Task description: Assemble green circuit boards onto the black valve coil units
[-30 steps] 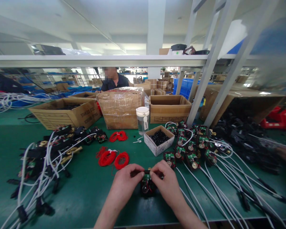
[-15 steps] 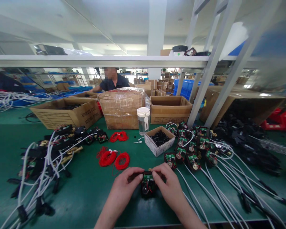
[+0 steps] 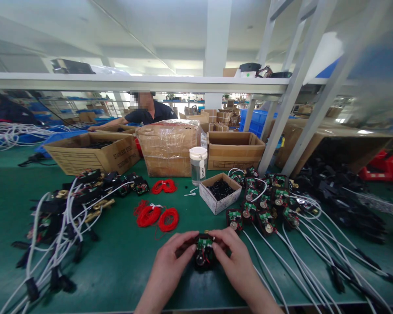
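Observation:
Near the front edge of the green table sits a black housing with a green circuit board (image 3: 203,252), a round metallic part and thin red wires. My left hand (image 3: 174,258) grips its left side, thumb and fingers closed at the upper corner. On the opposite side my right hand (image 3: 232,254) pinches the upper right corner. A small brass-coloured bit shows at the top edge between the hands. Fingertips partly hide the housing's sides. Just beyond lie red wire coils (image 3: 168,219) and a small white box (image 3: 220,193) of black parts.
Similar board assemblies with white cables (image 3: 266,221) crowd the right; another cabled pile (image 3: 68,209) lies left. A lidded bottle (image 3: 198,166), a wrapped carton (image 3: 169,148) and open cardboard boxes (image 3: 236,156) stand behind. A metal shelf (image 3: 134,83) crosses overhead. A person (image 3: 150,111) works opposite.
Both thumbs have slid slightly down along the housing's sides, while the housing stays in place. The person opposite has leaned left with an arm stretched out.

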The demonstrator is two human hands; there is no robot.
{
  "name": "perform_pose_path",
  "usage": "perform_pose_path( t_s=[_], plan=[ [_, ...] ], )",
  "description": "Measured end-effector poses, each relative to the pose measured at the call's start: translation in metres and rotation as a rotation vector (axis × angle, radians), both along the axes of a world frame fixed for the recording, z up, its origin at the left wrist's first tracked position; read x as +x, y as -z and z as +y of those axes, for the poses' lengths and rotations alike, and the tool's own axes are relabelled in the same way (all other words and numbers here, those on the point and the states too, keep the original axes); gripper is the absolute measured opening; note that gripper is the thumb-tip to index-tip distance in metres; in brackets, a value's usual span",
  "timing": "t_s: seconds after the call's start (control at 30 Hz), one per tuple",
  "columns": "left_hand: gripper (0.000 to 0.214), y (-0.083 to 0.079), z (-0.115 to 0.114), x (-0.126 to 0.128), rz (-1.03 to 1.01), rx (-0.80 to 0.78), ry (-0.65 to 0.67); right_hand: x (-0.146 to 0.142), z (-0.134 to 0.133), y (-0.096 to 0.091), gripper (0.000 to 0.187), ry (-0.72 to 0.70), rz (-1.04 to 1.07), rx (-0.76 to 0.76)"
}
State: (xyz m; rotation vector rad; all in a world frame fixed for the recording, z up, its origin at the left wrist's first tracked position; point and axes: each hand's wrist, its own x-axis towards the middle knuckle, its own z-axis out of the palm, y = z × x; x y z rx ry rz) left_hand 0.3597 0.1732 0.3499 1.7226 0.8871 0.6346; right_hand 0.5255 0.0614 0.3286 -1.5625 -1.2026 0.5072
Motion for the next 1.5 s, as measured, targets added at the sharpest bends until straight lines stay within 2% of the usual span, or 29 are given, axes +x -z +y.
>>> perform_pose_path(
  t_s=[0.3, 0.5, 0.63, 0.83, 1.1, 1.27, 1.5],
  plan=[
    [0.042, 0.015, -0.002, -0.009, -0.038, -0.030, 0.059, -0.007, -0.010, 0.002, 0.054, -0.041, 0.030, -0.086],
    [0.052, 0.020, -0.004, -0.010, -0.080, -0.122, 0.107, -0.012, -0.012, 0.009, 0.071, -0.035, 0.030, -0.110],
    [0.056, 0.022, -0.006, -0.011, -0.090, -0.156, 0.116, -0.013, -0.012, 0.013, 0.074, -0.038, 0.027, -0.125],
    [0.056, 0.020, -0.009, -0.011, -0.083, -0.127, 0.125, -0.014, -0.011, 0.021, 0.076, -0.024, 0.017, -0.113],
    [0.063, 0.022, -0.010, -0.009, -0.069, -0.086, 0.106, -0.021, -0.011, 0.017, 0.070, 0.024, 0.035, -0.127],
    [0.063, 0.024, -0.014, -0.005, -0.061, -0.045, 0.076, -0.026, -0.010, 0.022, 0.068, 0.052, 0.047, -0.130],
    [0.060, 0.030, -0.017, 0.002, -0.050, 0.019, 0.032, -0.028, -0.007, 0.024, 0.077, 0.091, 0.052, -0.137]
  ],
)
